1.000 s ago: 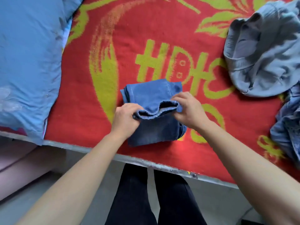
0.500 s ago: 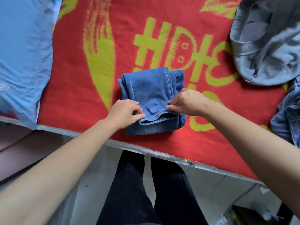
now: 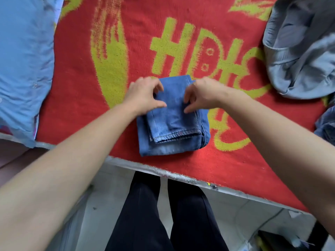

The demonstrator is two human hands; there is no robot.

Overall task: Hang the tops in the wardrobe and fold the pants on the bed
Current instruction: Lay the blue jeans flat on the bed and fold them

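Red blanket [image 3: 76,84] with yellow-green lettering covers the bed under me, and that's the biggest thing in play. One blue pillow [image 3: 23,60] lies at my far left, hanging a little over the bed edge. One grey top [image 3: 299,57] sits crumpled at my upper right, well apart from my work, and a bit of another blue denim garment [image 3: 326,124] pokes in at the right edge; I can't tell what it is.

Now the jeans [image 3: 172,127]: one pair, folded into a compact packet near the bed's front edge, hem stitching showing on the top layer. Denim like this should be fairly heavy and stiff for cloth, so I expect the folds to hold, though the thick layers may want to spring up. It shouldn't be slippery against this fuzzy blanket. My guess is the best hold is the two side edges of the packet, thumbs on top and fingers underneath, so the layers lift together.

Two hands on the job. My left hand [image 3: 145,95] rests at the packet's far left corner, fingers curled loosely, thumb out over the denim, not clamped on anything. My right hand [image 3: 201,93] mirrors it at the far right, fingers loosely bent, fingertips [image 3: 187,110] touching the top layer, pressing rather than gripping.
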